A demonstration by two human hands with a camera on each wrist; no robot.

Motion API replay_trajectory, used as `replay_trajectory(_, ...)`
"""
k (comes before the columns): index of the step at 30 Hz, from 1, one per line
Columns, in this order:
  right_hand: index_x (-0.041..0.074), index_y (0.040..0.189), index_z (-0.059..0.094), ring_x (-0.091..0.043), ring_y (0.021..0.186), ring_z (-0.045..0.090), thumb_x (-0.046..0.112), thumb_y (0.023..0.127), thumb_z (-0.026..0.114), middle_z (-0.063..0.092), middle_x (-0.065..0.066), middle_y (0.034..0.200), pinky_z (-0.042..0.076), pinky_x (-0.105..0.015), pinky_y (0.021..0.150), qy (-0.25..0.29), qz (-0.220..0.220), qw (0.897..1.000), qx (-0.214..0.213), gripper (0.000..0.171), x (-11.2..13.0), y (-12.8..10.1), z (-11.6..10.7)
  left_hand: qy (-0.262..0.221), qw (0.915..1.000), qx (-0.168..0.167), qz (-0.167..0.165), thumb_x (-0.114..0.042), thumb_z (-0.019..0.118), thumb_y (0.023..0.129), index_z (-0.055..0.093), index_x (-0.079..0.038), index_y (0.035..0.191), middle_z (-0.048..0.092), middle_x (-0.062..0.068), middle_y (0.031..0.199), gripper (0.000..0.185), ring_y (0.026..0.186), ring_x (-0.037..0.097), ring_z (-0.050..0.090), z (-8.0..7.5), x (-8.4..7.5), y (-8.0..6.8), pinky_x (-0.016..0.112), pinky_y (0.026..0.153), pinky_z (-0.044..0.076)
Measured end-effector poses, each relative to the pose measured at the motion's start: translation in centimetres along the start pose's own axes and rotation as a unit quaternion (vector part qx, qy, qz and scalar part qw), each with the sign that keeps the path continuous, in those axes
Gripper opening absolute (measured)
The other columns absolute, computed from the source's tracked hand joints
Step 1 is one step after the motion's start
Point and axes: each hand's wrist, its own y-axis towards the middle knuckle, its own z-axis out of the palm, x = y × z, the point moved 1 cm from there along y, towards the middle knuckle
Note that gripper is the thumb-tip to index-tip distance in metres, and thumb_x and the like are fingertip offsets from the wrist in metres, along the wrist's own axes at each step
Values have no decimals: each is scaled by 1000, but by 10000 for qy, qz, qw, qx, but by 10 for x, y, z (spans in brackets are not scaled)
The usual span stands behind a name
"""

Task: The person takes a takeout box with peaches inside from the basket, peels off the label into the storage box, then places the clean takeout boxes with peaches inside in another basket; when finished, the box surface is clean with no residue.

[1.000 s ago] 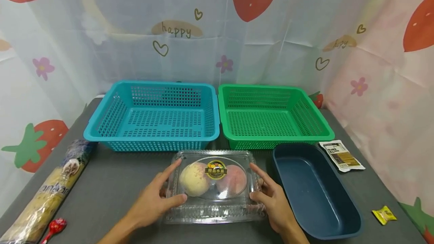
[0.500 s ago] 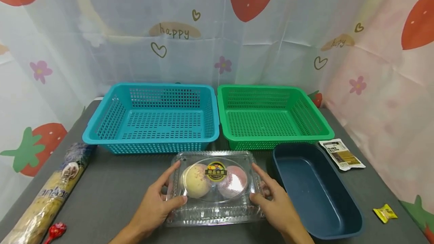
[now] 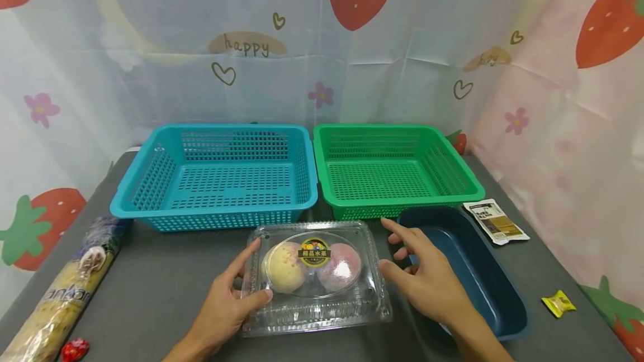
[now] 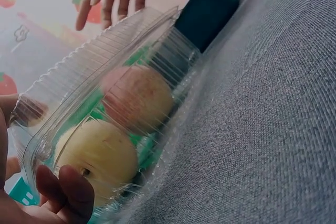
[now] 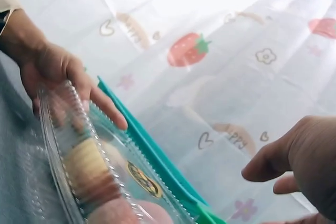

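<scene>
A clear plastic fruit box (image 3: 322,312) with a gold-and-black label lies on the grey table, slightly turned. Through its lid show a yellowish peach-like fruit (image 3: 285,274) and a pink one (image 3: 340,267). My left hand (image 3: 226,295) holds the box by its left side, thumb on the lid and other fingers along the edge; in the left wrist view some fingertips curl round its side. Just off the right side, my right hand (image 3: 427,272) is apart from the box with fingers spread, holding nothing. It hovers partly over the dark blue bin (image 3: 513,323).
Behind stand a blue basket (image 3: 213,205) and a green basket (image 3: 397,203), side by side. A long bread packet (image 3: 65,295) and a red-wrapped lollipop (image 3: 75,349) lie at left. To the right are a white-and-brown pouch (image 3: 495,221) and a small yellow packet (image 3: 558,303).
My right hand has let go of the box and moved right, its fingers now extended. The left hand keeps its hold. The head view has turned slightly to the right.
</scene>
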Motion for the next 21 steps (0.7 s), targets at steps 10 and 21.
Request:
replay_trajectory(10,11,139,54,-25,82,52,11,92,66,56,-13,112,44,-31,61,504,-734,9924,851,48,-3,41,-5,-7,10000,12,-63,4,73,80,35,-23,151,37,15,94,85,40,9,39,-1,2,-1,25,36,41)
replay_trajectory(21,7,132,59,-24,86,56,10,92,64,59,-13,114,49,-39,69,621,-898,9833,1457,41,1,72,27,106,9999,-20,-9,2,74,80,36,-23,150,38,15,94,84,39,9,39,-1,2,-1,25,34,39)
